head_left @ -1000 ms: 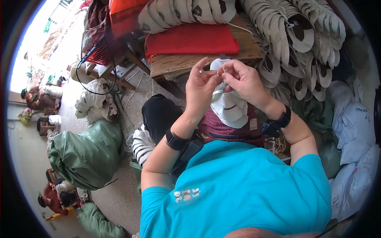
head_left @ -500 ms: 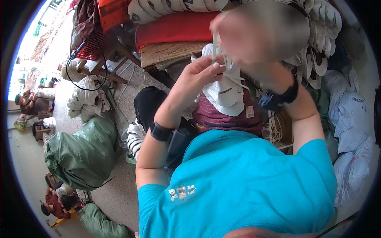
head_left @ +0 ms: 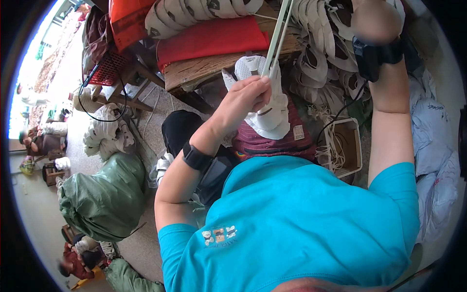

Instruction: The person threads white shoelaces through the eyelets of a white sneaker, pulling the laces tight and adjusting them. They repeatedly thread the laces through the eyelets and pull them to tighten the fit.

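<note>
A white shoe upper (head_left: 272, 127) rests on the maroon striped cloth (head_left: 258, 149) over my lap. My left hand (head_left: 249, 95) is closed over it, pinching long pale strands that look like a shoelace (head_left: 278, 43). From those fingers the strands stretch straight up past the top edge, where their end is hidden. My right hand (head_left: 377, 22) is raised at the upper right, in front of hanging white uppers. It is smeared, so its fingers and anything in them cannot be made out.
Ahead stands a wooden bench (head_left: 214, 68) with a red cloth (head_left: 219, 41) and a row of white uppers (head_left: 194, 14). White laces (head_left: 333, 146) hang over a box (head_left: 357, 151) by my right side. A green sack (head_left: 104, 194) is at left; pale sacks (head_left: 433, 146) line the right.
My right hand has moved away from the upper, up and to the right. The pale strands now stretch up from my left hand, which stays at the upper. The box at right has come into view.
</note>
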Tool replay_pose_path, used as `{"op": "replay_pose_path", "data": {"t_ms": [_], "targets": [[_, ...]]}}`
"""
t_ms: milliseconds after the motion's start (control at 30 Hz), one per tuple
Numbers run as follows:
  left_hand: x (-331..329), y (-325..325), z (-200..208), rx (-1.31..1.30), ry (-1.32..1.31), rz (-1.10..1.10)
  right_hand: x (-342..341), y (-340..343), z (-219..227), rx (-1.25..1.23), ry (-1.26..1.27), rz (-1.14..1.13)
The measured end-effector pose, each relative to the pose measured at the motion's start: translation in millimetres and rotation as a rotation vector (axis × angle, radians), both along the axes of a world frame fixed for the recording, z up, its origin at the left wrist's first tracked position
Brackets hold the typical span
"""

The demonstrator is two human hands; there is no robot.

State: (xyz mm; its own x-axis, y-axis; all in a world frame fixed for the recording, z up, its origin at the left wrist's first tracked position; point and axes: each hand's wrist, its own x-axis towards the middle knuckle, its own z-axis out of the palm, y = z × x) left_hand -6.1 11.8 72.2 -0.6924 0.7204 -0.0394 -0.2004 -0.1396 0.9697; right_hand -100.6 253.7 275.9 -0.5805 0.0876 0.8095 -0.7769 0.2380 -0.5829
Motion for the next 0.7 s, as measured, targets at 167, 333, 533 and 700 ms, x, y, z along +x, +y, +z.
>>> {"op": "replay_pose_path", "data": {"t_ms": [167,333,533,700], "targets": [[-10.1,-10.9,87.7,0.366,0.056,0.095,28.7,-2.6,-60.4,0.309,-0.447,-0.032],[-27.2,-7.2,77.6,0.281,0.143,0.24,77.8,-22.9,-140.5,0.747,-0.832,0.447],[-35.9,-11.0,60.7,0.302,0.116,0.302,113.1,-73.9,-217.0,1.006,-0.569,0.069],[-30.3,-15.5,59.0,0.27,0.117,0.321,119.0,-89.7,-237.6,1.086,-0.41,0.072]]}}
